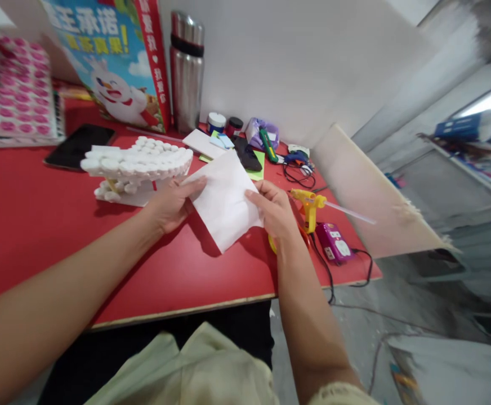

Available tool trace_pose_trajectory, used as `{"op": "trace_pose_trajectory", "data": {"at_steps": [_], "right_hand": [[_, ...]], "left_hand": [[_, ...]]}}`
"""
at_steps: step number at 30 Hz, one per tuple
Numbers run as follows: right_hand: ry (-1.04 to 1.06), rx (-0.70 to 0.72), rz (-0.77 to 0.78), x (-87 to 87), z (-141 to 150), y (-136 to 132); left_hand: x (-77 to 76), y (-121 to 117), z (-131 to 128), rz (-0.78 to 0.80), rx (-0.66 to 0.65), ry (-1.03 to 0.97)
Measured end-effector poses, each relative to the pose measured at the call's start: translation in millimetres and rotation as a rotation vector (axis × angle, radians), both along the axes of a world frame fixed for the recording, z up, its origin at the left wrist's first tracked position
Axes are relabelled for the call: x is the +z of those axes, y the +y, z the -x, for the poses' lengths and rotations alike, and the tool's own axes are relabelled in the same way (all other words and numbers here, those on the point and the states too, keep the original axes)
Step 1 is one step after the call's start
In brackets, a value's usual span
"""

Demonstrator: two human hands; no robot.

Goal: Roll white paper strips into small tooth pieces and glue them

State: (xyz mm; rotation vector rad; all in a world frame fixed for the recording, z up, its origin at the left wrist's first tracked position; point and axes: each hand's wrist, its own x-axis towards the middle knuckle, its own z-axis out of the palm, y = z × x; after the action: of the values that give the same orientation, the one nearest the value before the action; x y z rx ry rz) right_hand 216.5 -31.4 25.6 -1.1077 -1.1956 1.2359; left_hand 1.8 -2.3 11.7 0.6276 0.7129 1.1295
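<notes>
A sheet of white paper (227, 205) is held up over the red table, tilted, between both my hands. My left hand (173, 203) pinches its left edge, thumb on top. On the right edge, my right hand (274, 207) grips it with the thumb over the face. Just left of the paper stands a white model (139, 163) built of many small rounded white pieces on a flat white base. A yellow glue gun (308, 207) with a clear glue stick sits to the right of my right hand.
Behind are a steel flask (187, 73), a colourful printed box (114, 62), a black phone (80, 146) and small jars (216, 122). A green utility knife (268, 144) lies at the back. A purple power socket (334, 243) with cables sits near the right edge of the red table (144, 275).
</notes>
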Motion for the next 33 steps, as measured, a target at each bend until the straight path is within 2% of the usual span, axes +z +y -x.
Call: {"op": "trace_pose_trajectory", "data": {"at_steps": [6,11,13,17,24,33], "right_hand": [[0.056,0.067,0.029,3.7,0.8,-1.4],[0.116,-0.056,0.055,7.9,-4.2,-0.7],[0.106,-0.066,0.066,8.5,-7.0,-0.5],[-0.005,-0.024,0.04,4.6,-9.1,-0.3],[-0.191,0.022,-0.153,-1.3,-7.1,0.9],[-0.38,0.01,-0.147,7.7,-6.2,-7.2]], "left_hand": [[0.0,0.3,7.5,-0.108,-0.04,0.131],[3.5,1.3,10.1,-0.211,-0.057,0.171],[5.3,2.1,11.5,-0.219,-0.07,0.181],[7.3,3.6,13.7,-0.24,-0.059,0.199],[4.7,7.5,15.4,-0.246,0.013,0.234],[3.7,4.1,13.5,-0.251,-0.044,0.32]]}}
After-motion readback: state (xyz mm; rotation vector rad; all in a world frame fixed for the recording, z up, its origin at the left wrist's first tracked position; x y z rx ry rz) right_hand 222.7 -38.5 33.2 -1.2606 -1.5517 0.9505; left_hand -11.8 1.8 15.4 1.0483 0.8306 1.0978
